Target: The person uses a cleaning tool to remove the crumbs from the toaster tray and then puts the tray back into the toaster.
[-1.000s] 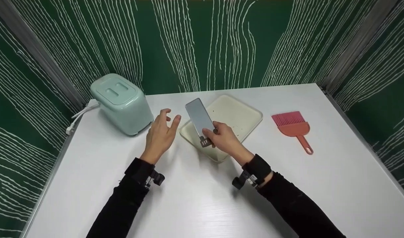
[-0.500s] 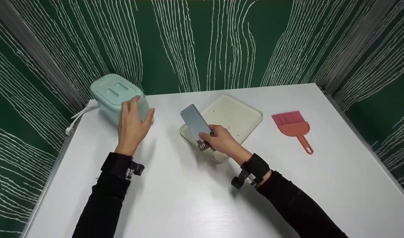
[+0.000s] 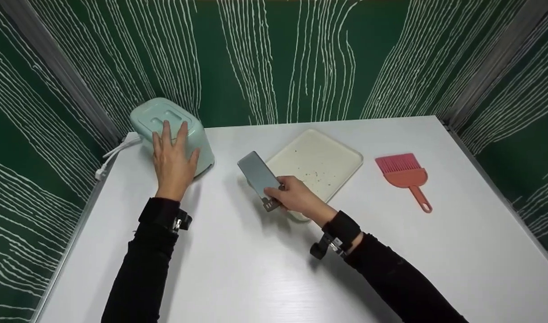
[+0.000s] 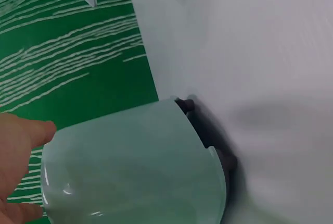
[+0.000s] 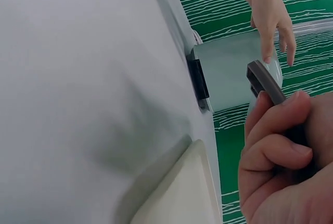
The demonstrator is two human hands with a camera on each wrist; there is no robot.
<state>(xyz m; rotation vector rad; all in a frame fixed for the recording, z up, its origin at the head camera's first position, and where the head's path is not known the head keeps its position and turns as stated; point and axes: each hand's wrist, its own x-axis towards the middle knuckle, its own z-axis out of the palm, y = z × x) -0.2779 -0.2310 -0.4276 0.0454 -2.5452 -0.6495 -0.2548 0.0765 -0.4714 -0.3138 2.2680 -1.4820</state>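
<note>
A mint-green toaster (image 3: 201, 146) with a lid on top stands at the back left of the table. My left hand (image 3: 173, 166) is spread over its near side and lid, fingers fairly straight; in the left wrist view the thumb (image 4: 36, 132) is at the toaster's upper edge. With bent fingers and thumb, my right hand (image 3: 298, 197) grips the dark slotted end of a flat silver crumb tray (image 3: 256, 170). This is held tilted above the near left corner of a cream rectangular tray (image 3: 341, 152), on which dark crumbs (image 3: 316, 174) lie.
At the right lies an orange hand brush (image 3: 406, 179) with pink bristles. A white power cord (image 3: 116, 154) runs from behind the toaster to the table's left edge. Green walls (image 3: 238, 63) with white lines enclose the white table (image 3: 256, 278) at the back and sides.
My left hand has moved left from the middle of the table onto the toaster. The right hand has lowered the crumb tray slightly towards me and to the left.
</note>
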